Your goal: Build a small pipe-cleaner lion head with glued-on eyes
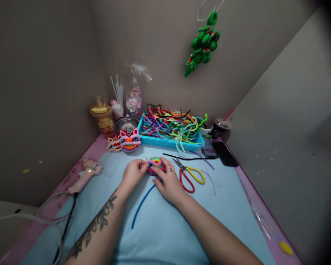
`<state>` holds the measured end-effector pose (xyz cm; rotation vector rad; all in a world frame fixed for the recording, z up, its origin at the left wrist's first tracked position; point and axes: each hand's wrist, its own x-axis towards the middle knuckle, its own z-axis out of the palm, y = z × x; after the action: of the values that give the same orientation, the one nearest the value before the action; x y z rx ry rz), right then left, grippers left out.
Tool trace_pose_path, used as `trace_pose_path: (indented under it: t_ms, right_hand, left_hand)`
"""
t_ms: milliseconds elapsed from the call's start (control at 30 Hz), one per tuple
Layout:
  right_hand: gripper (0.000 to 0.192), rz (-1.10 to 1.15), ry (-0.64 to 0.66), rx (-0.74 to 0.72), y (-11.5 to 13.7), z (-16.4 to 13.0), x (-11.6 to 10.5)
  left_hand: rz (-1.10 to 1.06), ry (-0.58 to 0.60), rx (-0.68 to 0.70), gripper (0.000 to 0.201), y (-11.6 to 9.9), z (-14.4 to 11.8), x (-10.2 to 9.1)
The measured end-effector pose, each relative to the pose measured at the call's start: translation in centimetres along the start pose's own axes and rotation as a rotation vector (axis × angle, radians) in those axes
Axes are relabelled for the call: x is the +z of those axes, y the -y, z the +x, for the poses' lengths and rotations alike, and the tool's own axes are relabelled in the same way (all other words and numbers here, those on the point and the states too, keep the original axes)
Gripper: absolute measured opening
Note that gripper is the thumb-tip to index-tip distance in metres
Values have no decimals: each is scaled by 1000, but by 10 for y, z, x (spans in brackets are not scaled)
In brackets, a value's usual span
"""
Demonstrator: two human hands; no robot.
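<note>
I am watching both hands closing on the coil (156,164), a small round of bright pipe cleaners lying on the blue mat (165,228) just in front of the tray (168,141). The left hand (132,172) is pinching its left edge with thumb and fingertips; the right hand (169,182) is curling over its right side, fingers pressing on top. A blue stem (142,206) is trailing from under the coil toward me. I am judging that a loose pinch could let the winding spring open, since such wire tends to push back. The scissors (189,175) are lying just beside the right hand, blades toward the coil, so a sideways sweep could knock them. The glue gun (85,176) is resting well to the left, and its cord could snag the left forearm.
</note>
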<state>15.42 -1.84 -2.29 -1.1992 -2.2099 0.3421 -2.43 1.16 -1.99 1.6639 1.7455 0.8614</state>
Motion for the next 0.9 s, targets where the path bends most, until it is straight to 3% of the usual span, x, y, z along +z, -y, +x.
trace_pose_path:
  t_ms: [233,567,700,900]
  right_hand:
    - [37,-101,30,44,6,3,0]
    - [42,-75,-39,2,0,2,1]
    - [41,-83,-42,3,1,3,1]
    - [39,-60,-40,13,1,3,3]
  left_hand:
    - [40,13,5,22,3,2,4]
    - [23,-68,89,14,2,1,4]
    - [6,-64,164,16,3,0,4]
    - [27,-58,167,18,2,-2,3]
